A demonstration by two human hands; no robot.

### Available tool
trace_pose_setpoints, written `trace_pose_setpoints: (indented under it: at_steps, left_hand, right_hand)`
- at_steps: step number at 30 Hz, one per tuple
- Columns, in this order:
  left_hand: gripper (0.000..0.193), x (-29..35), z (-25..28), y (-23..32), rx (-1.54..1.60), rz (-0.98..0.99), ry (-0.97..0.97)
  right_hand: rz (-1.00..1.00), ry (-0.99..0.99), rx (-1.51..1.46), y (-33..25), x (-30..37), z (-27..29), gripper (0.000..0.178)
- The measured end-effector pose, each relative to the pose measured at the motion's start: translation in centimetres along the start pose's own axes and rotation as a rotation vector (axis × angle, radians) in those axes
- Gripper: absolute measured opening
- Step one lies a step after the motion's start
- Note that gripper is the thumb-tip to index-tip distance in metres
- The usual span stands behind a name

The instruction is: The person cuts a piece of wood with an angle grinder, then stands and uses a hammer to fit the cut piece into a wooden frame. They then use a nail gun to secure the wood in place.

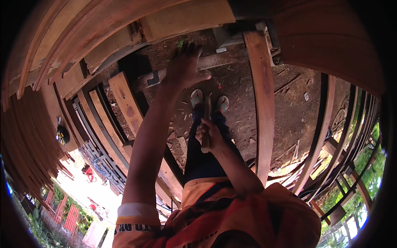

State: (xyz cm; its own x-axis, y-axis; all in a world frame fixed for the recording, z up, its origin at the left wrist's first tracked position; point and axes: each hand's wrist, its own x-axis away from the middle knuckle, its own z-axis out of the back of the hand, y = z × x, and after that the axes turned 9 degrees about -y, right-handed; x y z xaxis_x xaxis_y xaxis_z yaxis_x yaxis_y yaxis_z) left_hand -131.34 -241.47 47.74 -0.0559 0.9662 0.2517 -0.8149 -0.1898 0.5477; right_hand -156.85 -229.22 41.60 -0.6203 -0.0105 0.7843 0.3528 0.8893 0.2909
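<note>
My left hand (pixel 185 68) is stretched out ahead, with the thumb apart and the fingers pointing away, and it holds nothing. Its fingertips are dark against the shadow near the stacked boards (pixel 182 18), so I cannot tell whether they touch anything. Close to my body, my right hand (pixel 209 133) is closed round a wooden-handled tool (pixel 208 110). The handle stands roughly upright in the view, its butt end below my fist. The tool's far end looks narrow, and the shape of its head cannot be made out.
Long planks run on both sides of me, one broad plank (pixel 260 95) at my right and another (pixel 126 101) at my left. A tape measure (pixel 62 134) hangs at the far left. My sandalled feet stand on a dirt floor (pixel 237 118) strewn with wood scraps.
</note>
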Motion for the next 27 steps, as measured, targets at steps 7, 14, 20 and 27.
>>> trace_pose_setpoints:
  at_steps: [7,14,20,27]
  left_hand:
    - [0.043,2.1,2.5,-3.1,-0.093,0.293,-0.355]
    - [0.028,1.9,2.2,-3.6,-0.059,0.268,-0.331]
    - [0.027,2.0,1.1,-4.4,-0.043,0.197,-0.281]
    - [0.033,2.2,1.5,-4.8,-0.011,0.17,-0.313]
  right_hand:
    - [0.383,0.048,-0.281,-3.3,7.7,-6.4,0.026]
    - [0.097,-0.389,-0.091,-4.4,6.5,-12.1,0.019]
    - [0.361,-0.172,-0.333,-1.7,9.2,-14.6,0.02]
    - [0.232,-0.033,0.346,0.5,9.4,-12.8,0.017]
